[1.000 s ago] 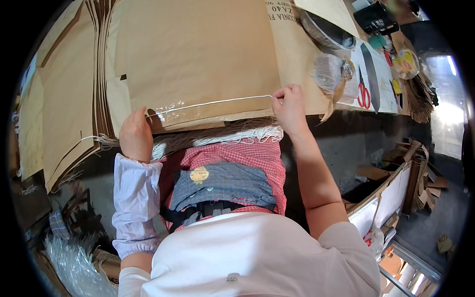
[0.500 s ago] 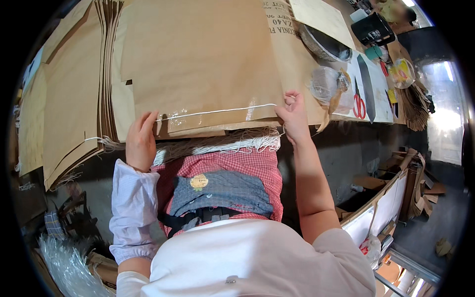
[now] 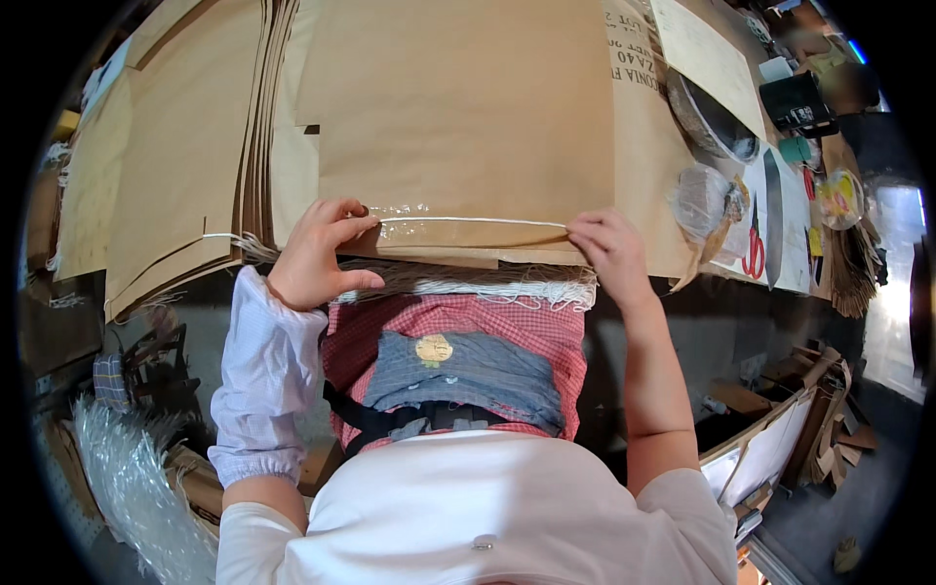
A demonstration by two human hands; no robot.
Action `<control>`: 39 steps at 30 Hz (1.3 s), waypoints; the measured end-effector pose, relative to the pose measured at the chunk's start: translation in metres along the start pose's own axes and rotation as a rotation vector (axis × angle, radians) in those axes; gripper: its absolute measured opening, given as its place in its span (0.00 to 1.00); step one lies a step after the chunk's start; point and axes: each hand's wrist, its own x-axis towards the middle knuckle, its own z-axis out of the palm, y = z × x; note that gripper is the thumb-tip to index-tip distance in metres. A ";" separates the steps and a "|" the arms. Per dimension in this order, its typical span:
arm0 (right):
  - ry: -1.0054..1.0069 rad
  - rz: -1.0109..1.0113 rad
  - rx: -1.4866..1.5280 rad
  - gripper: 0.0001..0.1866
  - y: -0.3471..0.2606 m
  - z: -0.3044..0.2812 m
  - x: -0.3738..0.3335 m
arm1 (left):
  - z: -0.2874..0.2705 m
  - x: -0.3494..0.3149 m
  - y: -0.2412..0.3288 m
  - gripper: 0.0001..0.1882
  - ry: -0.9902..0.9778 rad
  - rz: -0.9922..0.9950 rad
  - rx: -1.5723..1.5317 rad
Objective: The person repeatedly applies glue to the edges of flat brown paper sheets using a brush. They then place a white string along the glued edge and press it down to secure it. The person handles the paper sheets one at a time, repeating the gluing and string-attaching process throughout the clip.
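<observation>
Your right hand (image 3: 614,252) has thumb and fingers brought narrowly together, pinching the right end of the white cord (image 3: 473,220), while your left hand (image 3: 327,252) is spread wide, thumb well apart from the fingers, whose tips rest at the cord's left end; whether they press on it or only touch it, you cannot tell from here. To do this well, you would probably keep an even, gentle pull from the right pinch, hold the left fingertips flat, and keep the line level with the paper's near edge, since a hard tug could drag the cord askew. The cord runs between your two sets of fingers, thin, bright and nearly straight, with a slight bow. It lies across the brown paper (image 3: 458,117), which stretches away beyond your fingers, smooth and broad, with a glossy clear patch (image 3: 402,211) just beside the left fingertips. Below your fingers, toward you, a bundle of loose white cords (image 3: 546,292) sits on the red checked cloth (image 3: 458,314). Left of your left fingers stand layered brown sheets (image 3: 185,146); well right of your right fingers lie red-handled scissors (image 3: 754,255).
</observation>
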 end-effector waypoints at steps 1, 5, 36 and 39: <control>-0.023 0.172 0.172 0.03 -0.002 -0.002 0.005 | 0.000 0.001 -0.007 0.24 0.060 0.067 -0.033; -0.001 0.691 0.363 0.06 0.003 0.007 0.017 | 0.024 0.013 -0.031 0.13 0.244 -0.379 -0.198; 0.360 0.774 0.809 0.23 -0.003 -0.003 0.006 | 0.041 -0.002 -0.011 0.42 0.407 -0.324 -0.137; 0.347 0.676 1.036 0.31 -0.050 -0.062 -0.004 | 0.029 -0.018 -0.013 0.32 0.637 -0.619 -0.610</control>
